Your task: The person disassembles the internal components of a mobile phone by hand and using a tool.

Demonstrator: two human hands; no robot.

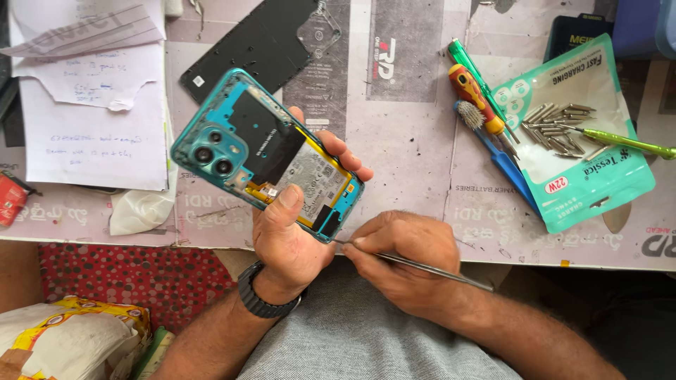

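An opened teal phone [271,155], back cover removed, is gripped by the left hand [289,236], thumb pressed on its battery, fingers wrapped behind; a thin metal tool [422,269] is pinched in the right hand [401,257], fingers closed together, tip touching the phone's lower corner.

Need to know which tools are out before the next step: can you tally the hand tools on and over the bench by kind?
Metal pry tool, in the right hand: 1
Screwdrivers: red and yellow handle, green handle, light green handle: 3
Brush with blue handle: 1
Total: 5
Loose bits lie in a heap, too overlapped to count.
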